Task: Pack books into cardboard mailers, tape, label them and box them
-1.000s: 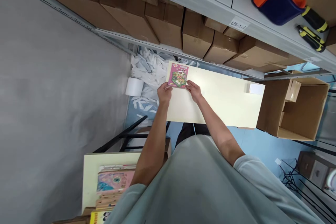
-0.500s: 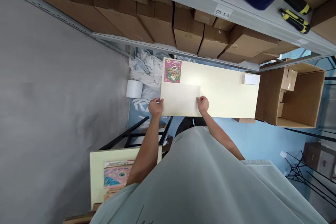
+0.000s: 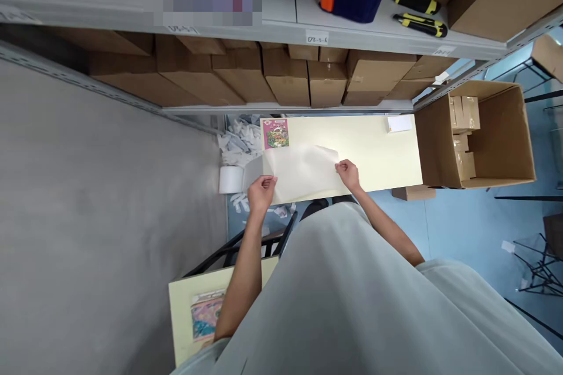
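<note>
A thin white sheet spans the gap between my two hands over a long cream tabletop. Its surface bulges slightly and its top edge curves up off the board. My left hand pinches the lower left part, where a greyish flap of the sheet sticks out to the left. At the right edge, the thumb and fingers of my right hand are closed on the sheet. Just above the sheet, in the tabletop's upper left corner, lies a pink illustrated card or booklet.
A small white box lies at the tabletop's far right. Beyond it stands an open carton with small boxes inside. A white roll and scrap strips are at left. A shelf with cartons and cutters runs across the front.
The sheet lay flat on the tabletop before; now it is raised and bulging, its left part folded out. Both hands still grip it, and the right has shifted slightly right. The view has tilted.
</note>
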Demonstrator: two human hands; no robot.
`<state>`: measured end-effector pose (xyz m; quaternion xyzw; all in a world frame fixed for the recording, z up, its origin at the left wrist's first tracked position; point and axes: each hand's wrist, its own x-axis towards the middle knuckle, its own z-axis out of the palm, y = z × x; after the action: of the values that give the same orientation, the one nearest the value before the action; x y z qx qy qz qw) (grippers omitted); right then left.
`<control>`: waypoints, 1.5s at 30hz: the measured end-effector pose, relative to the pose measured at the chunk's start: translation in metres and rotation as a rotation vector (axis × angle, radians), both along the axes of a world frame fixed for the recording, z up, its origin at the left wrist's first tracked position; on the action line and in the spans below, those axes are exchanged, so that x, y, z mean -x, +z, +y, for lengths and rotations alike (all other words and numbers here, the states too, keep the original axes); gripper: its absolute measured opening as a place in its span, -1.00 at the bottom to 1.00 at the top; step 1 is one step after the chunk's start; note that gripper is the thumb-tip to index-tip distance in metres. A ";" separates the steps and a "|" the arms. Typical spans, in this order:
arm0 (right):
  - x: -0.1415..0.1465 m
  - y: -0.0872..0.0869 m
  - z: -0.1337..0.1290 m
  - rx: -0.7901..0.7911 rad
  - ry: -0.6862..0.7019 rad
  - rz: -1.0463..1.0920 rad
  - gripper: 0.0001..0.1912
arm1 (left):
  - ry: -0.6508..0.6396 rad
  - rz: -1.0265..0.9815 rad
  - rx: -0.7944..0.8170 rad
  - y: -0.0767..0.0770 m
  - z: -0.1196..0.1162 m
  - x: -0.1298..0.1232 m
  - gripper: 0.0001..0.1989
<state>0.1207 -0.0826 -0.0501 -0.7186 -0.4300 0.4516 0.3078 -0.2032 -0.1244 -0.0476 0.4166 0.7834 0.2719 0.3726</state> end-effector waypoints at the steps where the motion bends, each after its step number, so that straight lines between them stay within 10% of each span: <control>1: -0.013 0.007 -0.002 -0.017 -0.032 0.041 -0.72 | -0.015 -0.043 -0.017 0.009 0.000 -0.008 -0.76; 8: -0.108 0.051 -0.005 -0.092 -0.242 0.237 -0.58 | -0.150 -0.237 -0.139 0.069 0.014 -0.081 -0.62; 13: -0.179 0.065 -0.001 -0.154 -0.362 0.208 -0.63 | -0.274 -0.255 -0.145 0.083 0.037 -0.149 -0.60; 18: -0.243 0.048 0.006 -0.201 -0.397 0.124 -0.66 | -0.346 -0.195 -0.064 0.053 0.060 -0.217 -0.69; 27: -0.318 -0.034 0.018 0.038 -0.388 -0.044 -0.66 | -0.478 0.074 0.247 -0.021 0.074 -0.291 -0.87; 36: -0.347 -0.082 0.020 0.161 -0.338 -0.116 -0.71 | -0.324 0.378 0.233 -0.049 0.041 -0.245 -0.48; 45: -0.333 -0.060 0.026 0.177 -0.392 -0.289 -0.85 | -0.192 0.486 0.419 -0.060 0.031 -0.152 0.16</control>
<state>0.4538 -0.0568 -0.1102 -0.8694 -0.2807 0.3120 0.2608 -0.0514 -0.0931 -0.1080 0.4554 0.8454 -0.0386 0.2764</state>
